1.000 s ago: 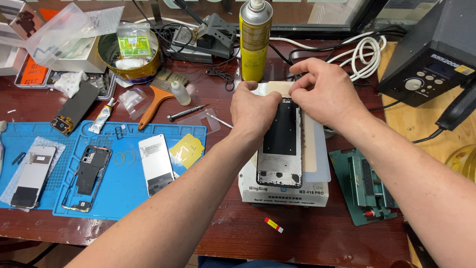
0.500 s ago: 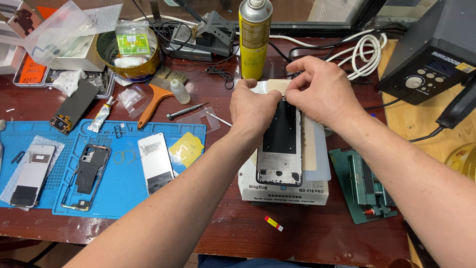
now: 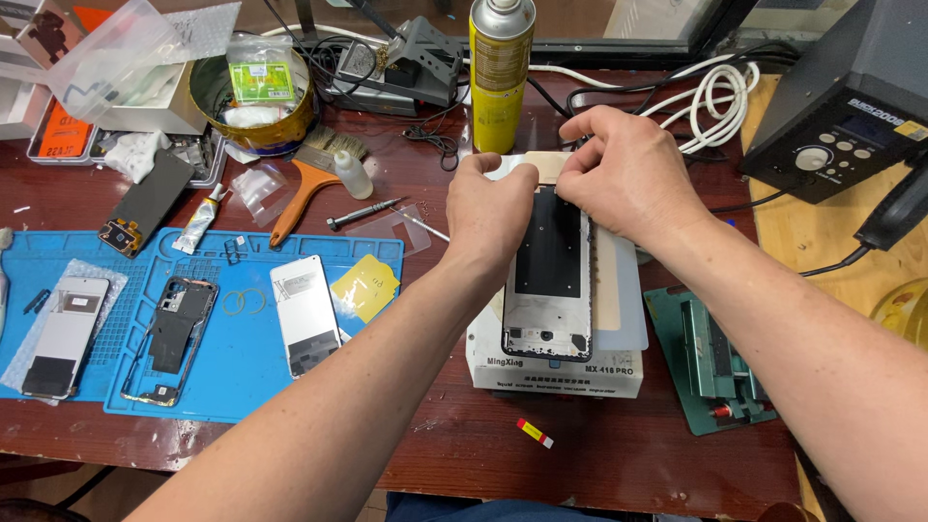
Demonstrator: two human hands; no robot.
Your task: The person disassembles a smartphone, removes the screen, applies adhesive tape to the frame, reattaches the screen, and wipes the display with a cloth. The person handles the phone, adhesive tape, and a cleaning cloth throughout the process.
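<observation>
A silver phone frame [image 3: 548,280] with a black inner panel lies lengthwise on a white heating plate machine [image 3: 551,372] at the table's middle. My left hand [image 3: 488,211] rests on the frame's top left corner, fingers curled down onto it. My right hand [image 3: 619,179] is at the top right corner, its fingertips pinching at the upper edge near a tan sheet [image 3: 547,164] under the frame. What the fingertips grip is hidden.
A blue work mat [image 3: 246,353] on the left carries several phone parts and a yellow film [image 3: 364,286]. A yellow gas canister [image 3: 501,72] stands behind the hands. A soldering station [image 3: 851,106] sits far right, a green jig [image 3: 715,362] near right, a brush [image 3: 304,188] and a screwdriver [image 3: 362,214] left.
Both hands have stayed at the top of the phone frame with only slight finger shifts. The frame has not moved.
</observation>
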